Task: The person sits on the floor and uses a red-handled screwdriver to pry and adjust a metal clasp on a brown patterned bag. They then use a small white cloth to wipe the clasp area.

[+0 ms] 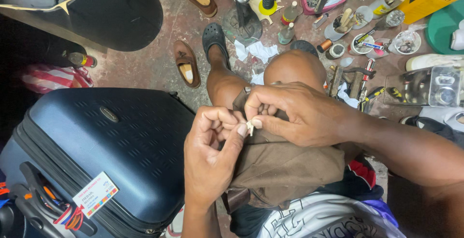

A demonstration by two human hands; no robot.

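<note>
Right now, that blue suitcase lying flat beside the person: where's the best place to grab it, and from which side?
Probably the dark carry handle at the near-left end of the blue suitcase. It stands proud of the shell, while the lid is broad and smooth. Come from the left: the left hand and right hand pinch a small pale piece on the right.

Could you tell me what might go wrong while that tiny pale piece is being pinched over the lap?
1. The small pale piece is pinched only by the fingertips of the left hand and right hand; if it slips, it could vanish among the clutter on the floor.
2. Fingers crowd tightly around it, so a pinch or prick seems possible.
3. The brown cloth on the lap may shift.
</note>
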